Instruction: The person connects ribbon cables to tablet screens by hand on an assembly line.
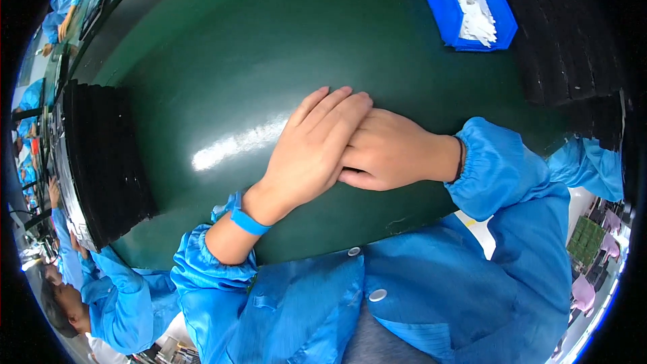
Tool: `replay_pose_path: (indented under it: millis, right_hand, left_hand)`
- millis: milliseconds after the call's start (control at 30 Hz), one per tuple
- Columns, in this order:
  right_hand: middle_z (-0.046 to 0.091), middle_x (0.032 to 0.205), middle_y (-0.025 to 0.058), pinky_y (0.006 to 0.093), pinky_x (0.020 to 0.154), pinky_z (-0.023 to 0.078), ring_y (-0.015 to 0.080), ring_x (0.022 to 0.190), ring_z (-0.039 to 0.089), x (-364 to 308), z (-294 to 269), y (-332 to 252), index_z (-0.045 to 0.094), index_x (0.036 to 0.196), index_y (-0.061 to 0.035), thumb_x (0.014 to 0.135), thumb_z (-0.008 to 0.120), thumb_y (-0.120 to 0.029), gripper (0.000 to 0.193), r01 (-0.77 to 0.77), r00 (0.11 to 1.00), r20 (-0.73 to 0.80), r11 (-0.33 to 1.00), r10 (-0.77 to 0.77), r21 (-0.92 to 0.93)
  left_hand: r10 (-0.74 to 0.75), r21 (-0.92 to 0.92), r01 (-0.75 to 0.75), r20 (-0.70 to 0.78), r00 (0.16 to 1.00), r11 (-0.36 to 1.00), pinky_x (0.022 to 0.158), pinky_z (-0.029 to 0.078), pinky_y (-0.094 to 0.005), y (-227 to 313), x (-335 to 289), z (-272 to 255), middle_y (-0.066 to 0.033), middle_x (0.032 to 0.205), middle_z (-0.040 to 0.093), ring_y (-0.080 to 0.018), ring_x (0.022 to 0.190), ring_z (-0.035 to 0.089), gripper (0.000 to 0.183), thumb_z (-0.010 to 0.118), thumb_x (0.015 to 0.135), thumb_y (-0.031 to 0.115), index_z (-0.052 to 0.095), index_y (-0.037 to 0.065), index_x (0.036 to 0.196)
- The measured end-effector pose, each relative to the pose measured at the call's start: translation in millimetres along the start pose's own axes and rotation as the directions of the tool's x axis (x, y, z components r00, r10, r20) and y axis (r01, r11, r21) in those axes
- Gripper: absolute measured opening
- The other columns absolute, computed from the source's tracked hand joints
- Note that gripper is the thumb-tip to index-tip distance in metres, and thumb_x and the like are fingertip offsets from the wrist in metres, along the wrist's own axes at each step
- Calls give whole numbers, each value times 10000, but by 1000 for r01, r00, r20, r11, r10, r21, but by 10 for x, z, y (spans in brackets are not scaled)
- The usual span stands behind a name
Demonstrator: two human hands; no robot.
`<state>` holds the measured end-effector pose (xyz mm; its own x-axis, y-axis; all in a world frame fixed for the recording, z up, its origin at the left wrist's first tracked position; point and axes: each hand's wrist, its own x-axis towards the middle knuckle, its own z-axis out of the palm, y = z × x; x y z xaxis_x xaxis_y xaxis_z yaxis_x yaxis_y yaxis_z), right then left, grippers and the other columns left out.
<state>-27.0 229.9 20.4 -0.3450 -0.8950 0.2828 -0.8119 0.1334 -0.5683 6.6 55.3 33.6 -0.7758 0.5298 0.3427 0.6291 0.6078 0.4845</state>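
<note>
My left hand (306,145) lies flat over my right hand (394,148), its fingers stretched out and pointing away from me. Both rest on the dark green tabletop (269,47), near its front edge. The right hand's thumb shows below the left palm, while its other fingers are mostly hidden underneath. Neither hand shows an object in it. A blue strap (249,222) circles my left wrist, and a thin dark band (462,158) is around the right one. Blue elastic-cuffed sleeves cover both forearms.
At the far right stands a blue bin (445,17) holding white slips or small packets. Black stacked foam-like slabs border the left (104,162) and right (573,34) sides. Co-workers in blue coats sit at the left, one person (121,296) close by at the lower left.
</note>
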Motion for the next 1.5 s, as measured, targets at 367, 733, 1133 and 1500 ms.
replay_pose_path:
  millis: [367,733,1133,1500]
  right_hand:
    - [643,909,147,430,797,485,315,864,613,-30,5,-42,633,912,-66,792,662,-247,219,-19,1000,14,999,20,-33]
    - [635,1143,93,392,930,448,286,1117,579,88,-74,-196,655,1126,-85,811,670,-112,317,95,883,-416,951,-216,-293]
    - [572,1308,114,478,1084,293,247,1215,543,101,-15,-148,529,1292,-49,713,730,-73,613,-6,949,-314,990,-39,-144]
    - [597,1177,106,476,1081,306,282,1161,526,92,7,-128,617,1136,-81,768,672,-144,377,-24,947,-318,980,-40,-198]
  left_hand:
    - [32,35,-31,-20,999,999,1042,398,-462,-18,6,7,-122,1234,603,-296,1193,545,430,591,751,79,614,28,1177]
    - [-123,94,125,-32,992,988,1078,345,-491,-89,-20,-4,-152,1320,544,-352,1255,480,449,574,819,151,569,40,1254]
    - [-115,153,104,63,991,983,1133,274,-494,-69,-76,24,-150,1435,449,-370,1345,381,577,610,804,179,500,66,1359]
    - [-99,179,89,47,994,980,1128,284,-493,-64,-63,36,-153,1431,456,-364,1340,390,552,614,785,178,551,98,1328]
